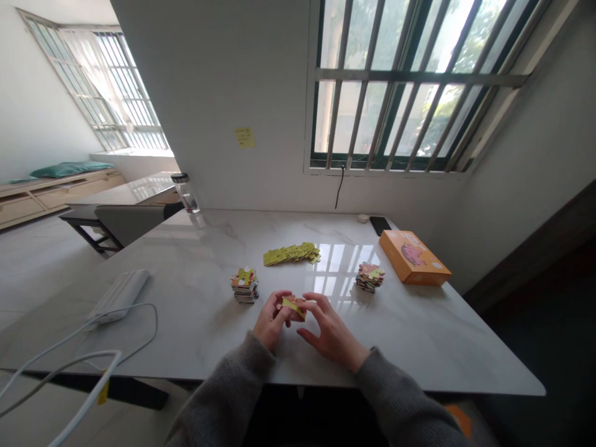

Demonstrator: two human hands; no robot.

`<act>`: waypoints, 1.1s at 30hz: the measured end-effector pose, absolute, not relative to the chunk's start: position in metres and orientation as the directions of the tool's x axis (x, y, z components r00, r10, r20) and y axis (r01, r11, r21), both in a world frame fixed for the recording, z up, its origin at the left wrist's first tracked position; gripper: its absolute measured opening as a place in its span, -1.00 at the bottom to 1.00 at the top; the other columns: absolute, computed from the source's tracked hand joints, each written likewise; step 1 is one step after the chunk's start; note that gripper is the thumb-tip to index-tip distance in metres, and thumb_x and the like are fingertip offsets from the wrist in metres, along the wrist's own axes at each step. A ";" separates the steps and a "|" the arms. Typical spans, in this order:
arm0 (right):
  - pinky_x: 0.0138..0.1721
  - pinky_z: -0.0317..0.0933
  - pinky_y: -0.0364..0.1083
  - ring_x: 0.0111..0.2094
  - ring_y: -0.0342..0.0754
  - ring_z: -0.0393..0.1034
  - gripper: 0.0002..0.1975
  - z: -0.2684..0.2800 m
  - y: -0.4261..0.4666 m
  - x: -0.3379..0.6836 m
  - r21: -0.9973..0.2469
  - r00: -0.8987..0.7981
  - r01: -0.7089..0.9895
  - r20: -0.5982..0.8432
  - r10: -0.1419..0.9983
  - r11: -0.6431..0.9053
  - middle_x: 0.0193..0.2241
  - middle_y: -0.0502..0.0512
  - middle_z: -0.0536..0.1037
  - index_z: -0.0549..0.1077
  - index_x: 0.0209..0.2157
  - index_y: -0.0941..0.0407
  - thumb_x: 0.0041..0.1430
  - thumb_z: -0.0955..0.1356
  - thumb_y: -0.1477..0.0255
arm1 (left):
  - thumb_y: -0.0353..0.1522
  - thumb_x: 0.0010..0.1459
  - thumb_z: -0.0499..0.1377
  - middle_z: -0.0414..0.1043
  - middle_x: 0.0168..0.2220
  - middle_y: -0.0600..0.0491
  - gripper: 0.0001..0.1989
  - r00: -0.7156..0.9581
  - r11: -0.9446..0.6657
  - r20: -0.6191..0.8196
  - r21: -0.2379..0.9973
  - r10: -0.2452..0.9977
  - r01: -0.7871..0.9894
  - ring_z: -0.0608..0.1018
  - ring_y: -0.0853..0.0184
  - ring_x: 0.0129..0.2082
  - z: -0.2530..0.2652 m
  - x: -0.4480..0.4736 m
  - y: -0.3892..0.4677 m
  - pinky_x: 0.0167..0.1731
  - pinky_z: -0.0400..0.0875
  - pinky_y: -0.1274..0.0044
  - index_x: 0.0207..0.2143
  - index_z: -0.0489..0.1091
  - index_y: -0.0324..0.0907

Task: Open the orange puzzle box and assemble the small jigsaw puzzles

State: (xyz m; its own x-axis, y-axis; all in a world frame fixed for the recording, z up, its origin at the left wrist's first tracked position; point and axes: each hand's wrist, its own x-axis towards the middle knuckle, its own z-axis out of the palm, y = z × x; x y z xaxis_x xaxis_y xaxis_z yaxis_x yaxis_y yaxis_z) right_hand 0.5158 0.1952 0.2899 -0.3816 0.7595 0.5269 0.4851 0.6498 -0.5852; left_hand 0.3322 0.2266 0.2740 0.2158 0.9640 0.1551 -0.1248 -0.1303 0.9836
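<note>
Over the front middle of the table, my left hand [271, 321] pinches a puzzle piece [294, 308] with yellow and reddish-brown print. Whether more than one piece is in that grip I cannot tell. My right hand [328, 330] is on the other side of it, thumb and fingers apart, with fingertips at the piece's right edge. Left of my hands stands a stack of puzzle pieces [245, 287]. Another stack [369, 277] rises to the right. Behind my hands, a row of overlapping yellow-green puzzle pieces [291, 254] lies fanned out.
An orange box [413, 258] lies at the right, near a black phone [380, 225] and a small white round object [363, 218]. A glass bottle [186, 194] stands at the back left. A white power strip [121, 294] and its cables occupy the left side.
</note>
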 end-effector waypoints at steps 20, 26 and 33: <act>-0.32 0.31 -0.10 -0.43 -0.12 0.37 -0.86 0.333 0.287 0.406 -0.970 -0.164 -0.103 0.233 0.958 0.219 -0.52 -0.10 0.43 0.30 -0.33 0.07 0.11 0.34 0.34 | -0.16 0.31 -0.06 0.38 -0.38 0.04 -0.63 -0.443 -0.506 0.597 0.802 0.669 0.316 0.44 0.32 -0.33 0.311 0.221 0.294 -0.29 0.35 0.50 -0.16 0.42 -0.21; -0.31 0.27 -0.11 -0.40 -0.11 0.38 -0.91 0.333 0.311 0.374 -0.930 -0.173 0.161 0.304 0.937 0.331 -0.46 -0.07 0.49 0.39 -0.27 0.05 0.15 0.33 0.38 | -0.04 0.30 -0.14 0.50 -0.21 -0.07 -0.47 -0.394 -0.448 0.468 0.882 0.791 0.147 0.52 0.22 -0.17 0.268 0.217 0.317 -0.22 0.39 0.42 -0.07 0.43 -0.21; -0.12 0.15 -0.02 -0.30 -0.06 0.37 -0.92 0.342 0.300 0.369 -0.809 -0.185 0.461 0.313 0.932 0.364 -0.42 -0.05 0.52 0.43 -0.26 0.05 0.19 0.32 0.44 | -0.01 0.33 -0.13 0.56 -0.16 -0.08 -0.45 -0.346 -0.456 0.437 0.890 0.830 0.030 0.57 0.20 -0.13 0.271 0.235 0.312 -0.07 0.43 0.35 -0.04 0.46 -0.18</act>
State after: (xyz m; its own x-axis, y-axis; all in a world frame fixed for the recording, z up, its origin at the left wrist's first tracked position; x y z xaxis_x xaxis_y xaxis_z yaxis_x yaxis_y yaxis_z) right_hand 0.3693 0.3002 0.3418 -0.1846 0.9315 0.3134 0.4613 0.3637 -0.8093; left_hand 0.2352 0.3115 0.2708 -0.3457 0.8304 0.4369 0.0295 -0.4557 0.8896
